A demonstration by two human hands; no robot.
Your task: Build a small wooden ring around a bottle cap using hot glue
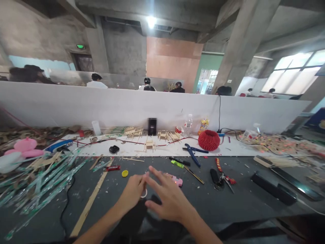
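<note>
My left hand (pixel 130 192) is closed in a pinch over the dark table. A small white ring (pixel 144 194), perhaps a tape roll, shows its curved edge under those fingers and is mostly hidden. Close beside it, my right hand (pixel 169 200) has its fingers spread and holds nothing, its fingertips near the left hand's fingers. Partly hidden behind the right hand lies a pink object (pixel 178 181) with a small red light; its kind is unclear. A yellow cap (pixel 125 173) lies left of the hands.
Several small stick models (pixel 149 145) stand on the white strip. Blue cutters (pixel 192 155), a pencil (pixel 194 175), a green highlighter (pixel 177 164) and keys (pixel 218 184) lie to the right. Clear plastic strips (pixel 43 183) and a wooden strip (pixel 90 200) cover the left.
</note>
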